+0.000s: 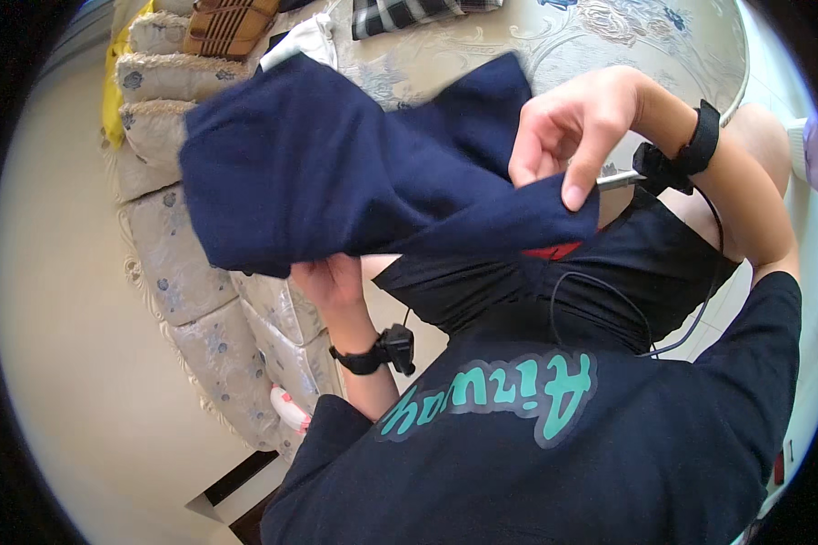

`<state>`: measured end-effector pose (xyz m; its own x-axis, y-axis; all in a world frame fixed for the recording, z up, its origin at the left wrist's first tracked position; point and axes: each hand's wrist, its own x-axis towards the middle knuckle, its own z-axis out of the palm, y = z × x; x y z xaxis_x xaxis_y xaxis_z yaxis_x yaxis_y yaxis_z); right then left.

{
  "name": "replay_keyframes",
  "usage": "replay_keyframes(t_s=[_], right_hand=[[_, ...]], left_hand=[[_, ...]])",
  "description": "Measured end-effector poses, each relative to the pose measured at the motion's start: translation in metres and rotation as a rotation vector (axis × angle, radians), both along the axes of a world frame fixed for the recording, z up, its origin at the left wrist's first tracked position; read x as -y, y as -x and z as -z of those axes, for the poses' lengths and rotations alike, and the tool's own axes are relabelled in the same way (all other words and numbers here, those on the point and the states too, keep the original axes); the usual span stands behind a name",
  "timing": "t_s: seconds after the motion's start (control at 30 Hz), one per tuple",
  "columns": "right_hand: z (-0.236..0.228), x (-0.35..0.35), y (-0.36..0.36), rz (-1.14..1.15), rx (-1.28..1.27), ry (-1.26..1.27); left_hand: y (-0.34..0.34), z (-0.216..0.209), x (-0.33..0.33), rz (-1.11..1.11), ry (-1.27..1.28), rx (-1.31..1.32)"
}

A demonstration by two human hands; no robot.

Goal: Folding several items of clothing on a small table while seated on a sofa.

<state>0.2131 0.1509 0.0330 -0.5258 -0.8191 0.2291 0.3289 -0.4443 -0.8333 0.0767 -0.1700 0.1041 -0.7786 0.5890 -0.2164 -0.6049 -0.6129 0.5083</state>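
Note:
A navy blue garment [336, 173] is held up in the air in front of me, over my lap and the near edge of the table. Its kind is not plain; two broad flaps spread at its far side. My right hand [583, 127] pinches its right end between thumb and fingers. A small red patch [552, 251] shows below that edge. From underneath, my left hand [334, 280] grips the garment's lower left edge, its fingertips partly hidden behind the fabric.
Beyond the garment stands a table with a patterned cover [600, 36]. A black-and-white checked cloth [400, 16] and a white cloth [311, 41] lie there. On the left runs a floral sofa [177, 245] with a brown slatted object [232, 25]. A black cable [650, 336] hangs by my right arm.

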Motion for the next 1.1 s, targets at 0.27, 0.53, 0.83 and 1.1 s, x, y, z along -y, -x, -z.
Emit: replay_keyframes(t_s=[0.27, 0.53, 0.83, 1.1], right_hand=[[0.038, -0.008, 0.011, -0.070, -0.383, -0.835], [0.059, -0.007, 0.022, 0.437, 0.006, -1.041], [0.096, -0.006, 0.027, 1.369, -0.349, -1.625], [0.080, -0.008, 0.019, 1.239, -0.427, -1.800]], left_hand=[[0.034, 0.062, -0.012, 0.404, 0.686, 0.087], [-0.003, 0.073, -0.030, 0.620, 1.287, -0.575], [-0.004, 0.122, -0.086, 0.488, 1.392, -1.570], [0.011, 0.147, -0.107, 0.366, 1.722, -1.466]])
